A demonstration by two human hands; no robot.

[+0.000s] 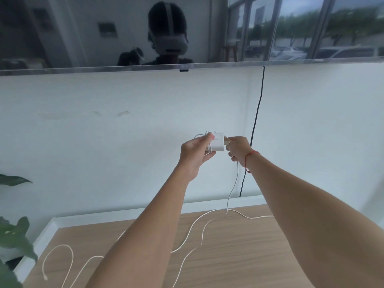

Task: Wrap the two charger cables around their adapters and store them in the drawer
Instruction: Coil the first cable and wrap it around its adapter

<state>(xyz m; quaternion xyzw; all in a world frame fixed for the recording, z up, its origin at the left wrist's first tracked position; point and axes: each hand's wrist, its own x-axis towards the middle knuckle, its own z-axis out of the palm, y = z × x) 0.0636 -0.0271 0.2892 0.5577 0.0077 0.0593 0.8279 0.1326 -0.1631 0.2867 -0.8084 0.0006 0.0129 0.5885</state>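
Observation:
Both hands are raised in front of the white wall. My left hand [196, 151] grips a white charger adapter [218, 143] with a few turns of white cable looped round its left side. My right hand [238, 149] pinches the adapter's right end, where the cable leaves it. That white cable [232, 188] hangs down from my right hand to the wooden cabinet top [228, 256] and trails across it in loose curves. More white cable [68, 250] lies at the left with a free plug end. A second adapter and the drawer are out of sight.
A wall-mounted TV [187, 32] spans the top of the view, and a black power cord [256, 125] drops from it behind the cabinet. Green plant leaves [14, 235] stand at the left edge. The cabinet has a white raised rim [124, 212].

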